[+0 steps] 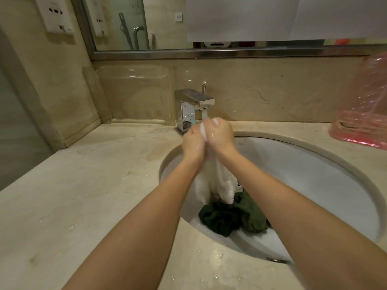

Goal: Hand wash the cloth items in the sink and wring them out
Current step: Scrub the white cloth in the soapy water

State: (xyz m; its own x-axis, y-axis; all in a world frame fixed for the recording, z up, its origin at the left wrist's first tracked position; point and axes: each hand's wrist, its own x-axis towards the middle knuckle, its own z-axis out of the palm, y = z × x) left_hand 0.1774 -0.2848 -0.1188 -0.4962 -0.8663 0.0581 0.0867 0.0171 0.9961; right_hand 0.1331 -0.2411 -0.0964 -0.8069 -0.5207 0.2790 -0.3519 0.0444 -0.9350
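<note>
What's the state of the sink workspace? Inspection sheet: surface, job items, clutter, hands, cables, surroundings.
Surface: beige marble countertop, wet patches near the white oval sink basin.
Job's things: white cloth held up, hanging down into the basin; dark green cloth bunched on the basin bottom.
Clutter: pink translucent plastic bag on the counter at right; clear plastic tray leaning on the backsplash.
Hands: left hand and right hand both grip the white cloth's top under the spout.
Cables: nothing seen.
Surroundings: chrome square faucet, water appears to run; framed mirror; white wall socket plate.
</note>
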